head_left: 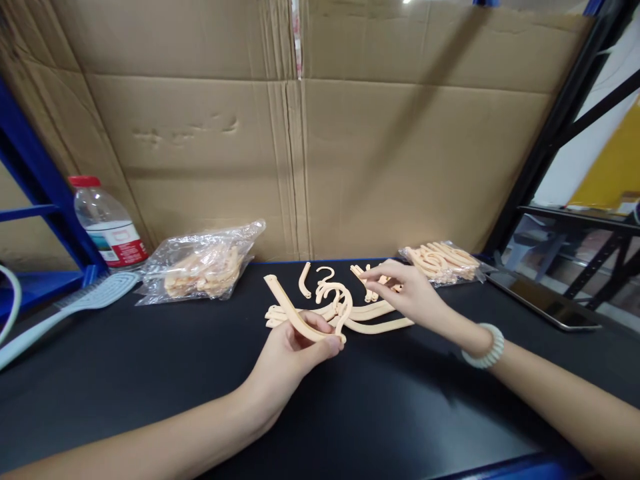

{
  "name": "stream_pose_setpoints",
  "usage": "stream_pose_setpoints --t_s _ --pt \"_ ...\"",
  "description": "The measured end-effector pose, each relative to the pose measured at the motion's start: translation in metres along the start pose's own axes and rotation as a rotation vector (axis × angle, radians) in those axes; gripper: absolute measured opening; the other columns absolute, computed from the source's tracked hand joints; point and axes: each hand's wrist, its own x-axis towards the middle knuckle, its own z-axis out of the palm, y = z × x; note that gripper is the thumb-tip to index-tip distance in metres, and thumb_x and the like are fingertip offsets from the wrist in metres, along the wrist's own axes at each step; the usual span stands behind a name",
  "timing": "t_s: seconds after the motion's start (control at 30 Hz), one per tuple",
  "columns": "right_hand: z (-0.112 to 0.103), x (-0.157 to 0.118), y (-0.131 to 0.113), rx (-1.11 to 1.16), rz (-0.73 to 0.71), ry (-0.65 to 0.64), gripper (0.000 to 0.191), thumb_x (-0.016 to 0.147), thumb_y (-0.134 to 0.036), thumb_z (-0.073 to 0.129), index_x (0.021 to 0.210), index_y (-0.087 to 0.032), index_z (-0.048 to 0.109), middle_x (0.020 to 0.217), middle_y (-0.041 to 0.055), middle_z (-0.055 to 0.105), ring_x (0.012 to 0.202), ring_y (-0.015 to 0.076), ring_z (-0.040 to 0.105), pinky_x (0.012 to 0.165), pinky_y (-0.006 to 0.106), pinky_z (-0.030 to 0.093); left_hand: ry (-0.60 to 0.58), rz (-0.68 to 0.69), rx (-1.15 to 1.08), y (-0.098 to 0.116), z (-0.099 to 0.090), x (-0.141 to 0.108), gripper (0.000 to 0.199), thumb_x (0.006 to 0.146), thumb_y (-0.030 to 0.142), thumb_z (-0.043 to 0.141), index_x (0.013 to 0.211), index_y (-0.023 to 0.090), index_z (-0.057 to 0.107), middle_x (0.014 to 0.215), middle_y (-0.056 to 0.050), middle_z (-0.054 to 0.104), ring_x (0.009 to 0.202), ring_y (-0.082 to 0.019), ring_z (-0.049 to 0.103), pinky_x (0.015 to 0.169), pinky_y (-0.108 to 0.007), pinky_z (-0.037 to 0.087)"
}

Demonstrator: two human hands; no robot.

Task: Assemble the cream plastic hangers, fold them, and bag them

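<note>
In my left hand (305, 350) I grip a cream plastic hanger arm (285, 303), its long end tilted up to the left. A curved hanger hook (346, 303) rises from its lower end at my fingertips. My right hand (400, 287) is over a small group of short cream pieces (369, 293) at the back, thumb and index finger slightly apart. Nothing shows between those fingers, though the pieces below are partly hidden. More hanger arms (380, 327) lie on the black table behind my left hand, near loose hooks (325, 272) and a short curved piece (305, 280).
Clear bags of cream parts stand at the back left (200, 267) and back right (443, 262). At left are a pale blue hairbrush (100, 293) and a red-capped bottle (110, 227). A phone (543, 300) lies at right. Cardboard (200, 133) walls off the back.
</note>
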Motion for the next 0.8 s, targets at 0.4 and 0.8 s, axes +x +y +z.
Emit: stream_pose_setpoints --t_s 0.4,0.8 --pt "-0.002 0.018 0.044 -0.340 -0.176 -0.359 0.014 0.084 -0.014 0.060 0.081 -0.021 0.072 0.106 0.0084 0.064 0.107 0.0231 0.054 0.093 0.042 0.044 0.008 -0.003 -0.036 -0.001 0.000 0.002 0.026 0.069 0.020 0.079 0.079 0.015 0.056 0.071 0.002 0.066 0.073 -0.010 0.060 0.074 -0.023 0.046" --pt "-0.011 0.004 -0.009 0.763 0.300 0.191 0.020 0.083 -0.039 0.064 0.092 -0.022 0.061 0.103 0.0054 0.069 0.071 0.0120 0.067 0.064 0.026 0.051 -0.006 0.006 -0.056 0.001 0.000 0.001 0.027 0.070 0.019 0.079 0.082 0.015 0.056 0.071 0.003 0.065 0.070 -0.009 0.063 0.070 -0.020 0.049"
